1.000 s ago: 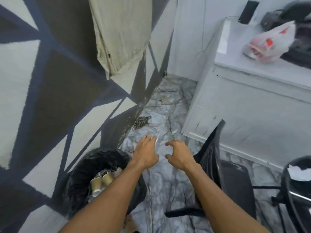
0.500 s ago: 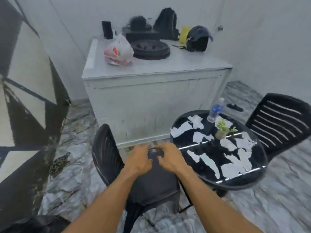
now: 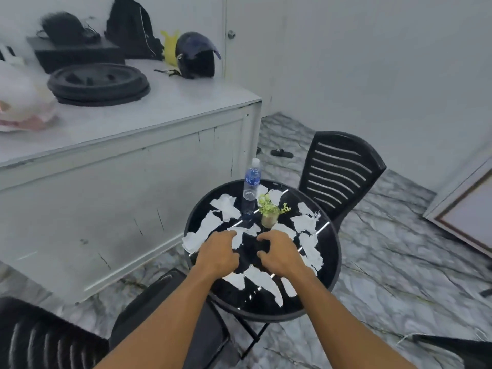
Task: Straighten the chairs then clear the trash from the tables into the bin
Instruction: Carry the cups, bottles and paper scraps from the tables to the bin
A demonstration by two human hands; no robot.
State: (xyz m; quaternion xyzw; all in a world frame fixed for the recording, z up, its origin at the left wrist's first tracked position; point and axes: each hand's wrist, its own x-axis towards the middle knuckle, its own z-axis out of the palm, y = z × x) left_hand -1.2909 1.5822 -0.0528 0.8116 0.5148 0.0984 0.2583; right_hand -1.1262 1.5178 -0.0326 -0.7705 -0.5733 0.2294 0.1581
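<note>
The torn paper scraps (image 3: 226, 207) lie scattered across the round black table (image 3: 332, 265), from its far rim to its near one, and both hands hover low over the middle of them. The left hand (image 3: 217, 255) and right hand (image 3: 279, 255) have fingers curled but apart, closed on nothing; whether the fingertips touch paper I cannot tell.

The risk sits just beyond the hands. A water bottle (image 3: 251, 183) stands upright next to a small potted plant (image 3: 270, 213), with scraps all around and partly under them. A wide sweep to gather paper could likely knock either over, and the bottle could roll off the edge. The scraps look thin and light, so a fast grab may push some off onto the floor; the glossy top gives little hold on flat pieces.

A black chair (image 3: 338, 171) stands at the far side, another chair (image 3: 170, 310) at the near left. A white counter (image 3: 133, 161) to the left carries a helmet (image 3: 195, 55) and a plastic bag (image 3: 18, 102). The marble floor (image 3: 399, 262) runs to plain white walls. No bin is in view.
</note>
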